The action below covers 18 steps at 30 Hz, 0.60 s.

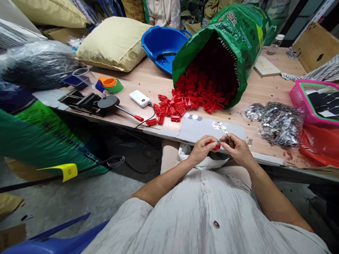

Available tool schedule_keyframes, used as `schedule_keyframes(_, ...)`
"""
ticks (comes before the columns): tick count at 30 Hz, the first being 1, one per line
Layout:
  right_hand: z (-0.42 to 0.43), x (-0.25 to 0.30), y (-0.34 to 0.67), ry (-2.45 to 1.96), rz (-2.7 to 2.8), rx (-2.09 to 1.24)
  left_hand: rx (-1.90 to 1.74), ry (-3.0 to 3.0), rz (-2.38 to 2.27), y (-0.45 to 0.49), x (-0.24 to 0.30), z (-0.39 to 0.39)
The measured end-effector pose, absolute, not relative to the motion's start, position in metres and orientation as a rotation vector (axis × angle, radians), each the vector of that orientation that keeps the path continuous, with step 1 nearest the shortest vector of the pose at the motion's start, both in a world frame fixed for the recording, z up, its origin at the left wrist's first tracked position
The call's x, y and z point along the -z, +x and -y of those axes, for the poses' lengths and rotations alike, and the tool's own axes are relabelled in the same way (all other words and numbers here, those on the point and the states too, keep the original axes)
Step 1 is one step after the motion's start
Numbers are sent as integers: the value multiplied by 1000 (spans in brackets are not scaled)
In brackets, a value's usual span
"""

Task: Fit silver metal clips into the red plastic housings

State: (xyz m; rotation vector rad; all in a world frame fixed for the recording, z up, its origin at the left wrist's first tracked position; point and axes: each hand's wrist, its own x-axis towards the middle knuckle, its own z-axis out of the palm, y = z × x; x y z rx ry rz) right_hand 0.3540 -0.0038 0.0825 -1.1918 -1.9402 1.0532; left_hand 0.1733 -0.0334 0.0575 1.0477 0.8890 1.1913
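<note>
Over the table's front edge, my left hand (201, 149) has its fingers closed round a small red plastic part (216, 146). Close beside it, my right hand (239, 151) grips a small tool with a brownish-yellow handle (231, 142), its kind partly hidden by the fingers. A tiny metal piece (218, 142) shows where the fingertips of both hands meet. Just beyond the hands, small shiny metal pieces (218, 125) lie in a heap on a grey sheet (196, 128). Many matching red plastic parts (182, 104) spill from the green sack (243, 38) onto the table.
Bags of metal pieces (280, 123) and a pink basket (298, 97) stand at right. Left are a black hand press (106, 102) with a red-tipped lever, a white power bank (140, 98) and tape rolls (109, 82). A blue basin (164, 42) sits behind. Another person (164, 12) is across the table.
</note>
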Motion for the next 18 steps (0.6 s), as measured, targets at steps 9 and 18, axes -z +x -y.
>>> schedule_keyframes(9, 3, -79, 357, -1218, 1949, -1031, -1158, 1077, -914, 175, -53, 33)
schedule_keyframes(18, 3, -79, 355, -1194, 1912, -1078, -1238, 1249, -1001, 177, -51, 31)
